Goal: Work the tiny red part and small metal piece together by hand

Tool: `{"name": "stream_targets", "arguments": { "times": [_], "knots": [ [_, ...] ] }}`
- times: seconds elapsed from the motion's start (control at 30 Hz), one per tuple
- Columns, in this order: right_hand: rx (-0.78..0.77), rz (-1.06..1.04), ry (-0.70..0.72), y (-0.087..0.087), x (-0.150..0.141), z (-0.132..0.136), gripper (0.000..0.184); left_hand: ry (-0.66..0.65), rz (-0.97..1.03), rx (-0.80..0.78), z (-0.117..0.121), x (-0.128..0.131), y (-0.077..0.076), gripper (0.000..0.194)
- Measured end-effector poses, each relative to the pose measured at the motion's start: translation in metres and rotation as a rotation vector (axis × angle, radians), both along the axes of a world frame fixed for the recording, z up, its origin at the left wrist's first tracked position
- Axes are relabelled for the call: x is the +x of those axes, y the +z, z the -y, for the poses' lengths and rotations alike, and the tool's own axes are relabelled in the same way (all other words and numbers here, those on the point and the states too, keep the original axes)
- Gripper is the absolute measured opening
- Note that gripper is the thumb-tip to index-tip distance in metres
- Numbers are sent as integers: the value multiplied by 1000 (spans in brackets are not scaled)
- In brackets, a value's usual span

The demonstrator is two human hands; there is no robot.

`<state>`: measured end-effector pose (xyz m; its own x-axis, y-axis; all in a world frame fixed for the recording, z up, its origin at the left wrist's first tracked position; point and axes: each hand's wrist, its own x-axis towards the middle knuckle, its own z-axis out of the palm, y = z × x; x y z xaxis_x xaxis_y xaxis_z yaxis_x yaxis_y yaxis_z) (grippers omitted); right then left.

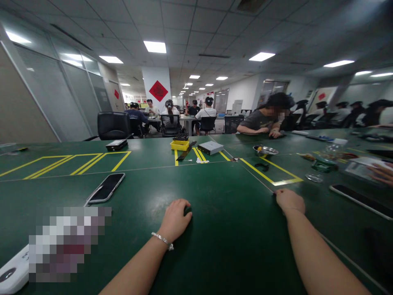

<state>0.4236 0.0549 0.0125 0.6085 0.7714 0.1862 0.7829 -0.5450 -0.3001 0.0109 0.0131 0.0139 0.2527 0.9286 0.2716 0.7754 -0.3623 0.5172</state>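
My left hand [175,219] rests palm down on the green table [227,246], fingers curled and a silver bracelet on the wrist. It holds nothing I can see. My right hand [290,201] lies on the table to the right, its fingertips close to the corner of a yellow-taped rectangle [272,172]. It also appears empty. A black smartphone [106,187] lies to the left of my left hand, and another smartphone [362,200] lies to the right of my right hand. Neither hand touches a phone.
Farther along the table are a metal dish [265,150], a yellow basket [179,145], a white box [210,147] and a black device [116,144]. A pixelated patch [67,246] covers the lower left. A co-worker's hand [380,174] rests on papers at the right edge.
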Motion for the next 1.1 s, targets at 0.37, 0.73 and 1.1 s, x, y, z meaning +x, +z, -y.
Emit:
{"name": "stream_targets", "arguments": {
  "times": [0.37,0.73,1.1],
  "knots": [
    [259,188,330,21,-77,-8,40,-5,-6,-34,2,0,1,29],
    [-51,-275,1303,4,-247,34,51,-184,-139,-104,5,4,3,50],
    [35,227,264,18,-68,-11,41,-164,-71,-136,7,2,8,46]
  ]
}}
